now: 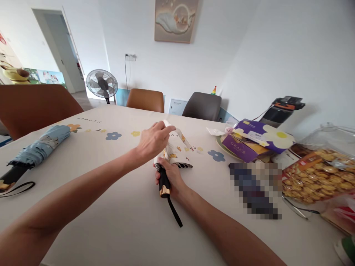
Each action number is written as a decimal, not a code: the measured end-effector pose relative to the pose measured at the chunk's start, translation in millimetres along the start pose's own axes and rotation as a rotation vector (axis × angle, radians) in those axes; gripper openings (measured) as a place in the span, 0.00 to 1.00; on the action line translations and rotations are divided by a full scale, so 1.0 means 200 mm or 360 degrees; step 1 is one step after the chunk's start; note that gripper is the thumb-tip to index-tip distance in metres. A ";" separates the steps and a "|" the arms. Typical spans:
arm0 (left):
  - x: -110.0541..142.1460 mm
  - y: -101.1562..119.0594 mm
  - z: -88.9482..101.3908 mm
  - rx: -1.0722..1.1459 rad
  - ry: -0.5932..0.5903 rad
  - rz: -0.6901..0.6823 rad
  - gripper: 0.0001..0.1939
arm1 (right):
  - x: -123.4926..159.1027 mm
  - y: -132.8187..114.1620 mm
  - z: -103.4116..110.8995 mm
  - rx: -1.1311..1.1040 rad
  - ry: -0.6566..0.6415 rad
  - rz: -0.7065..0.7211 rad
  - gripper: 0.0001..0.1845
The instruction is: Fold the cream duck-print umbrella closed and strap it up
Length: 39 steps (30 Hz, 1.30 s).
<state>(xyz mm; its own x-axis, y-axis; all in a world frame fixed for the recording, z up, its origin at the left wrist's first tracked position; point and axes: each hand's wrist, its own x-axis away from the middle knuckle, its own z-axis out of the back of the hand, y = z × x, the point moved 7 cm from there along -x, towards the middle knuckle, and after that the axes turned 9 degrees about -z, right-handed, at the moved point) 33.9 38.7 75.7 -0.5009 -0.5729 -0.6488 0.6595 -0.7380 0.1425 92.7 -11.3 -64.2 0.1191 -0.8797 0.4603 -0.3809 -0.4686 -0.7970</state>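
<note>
A folding umbrella with white, patterned fabric is between my hands over the middle of the table. Its black handle has a gold end and a dangling black strap. My right hand is wrapped round the umbrella where handle meets fabric. Farther up, my left hand is closed with its fingers on the white fabric near the top. One fabric flap hangs loose to the right. A folded light-blue umbrella with a black handle lies at the far left of the table.
Purple boxes, a bag of round snacks and a pen lie on the right side of the table. A blurred dark item is beside them. Chairs and a fan stand beyond.
</note>
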 end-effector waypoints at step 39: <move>0.67 -0.50 -0.03 0.0850 -0.0129 0.0982 0.30 | 0.03 -0.01 0.05 0.0573 0.0237 0.0123 0.18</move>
<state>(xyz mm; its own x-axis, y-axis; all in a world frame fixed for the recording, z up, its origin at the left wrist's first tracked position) -95.1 37.6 -29.3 -0.1876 -0.9403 -0.2840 0.4841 -0.3401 0.8062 102.7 -16.0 -64.6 -0.0417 -0.9046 0.4243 -0.0343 -0.4231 -0.9054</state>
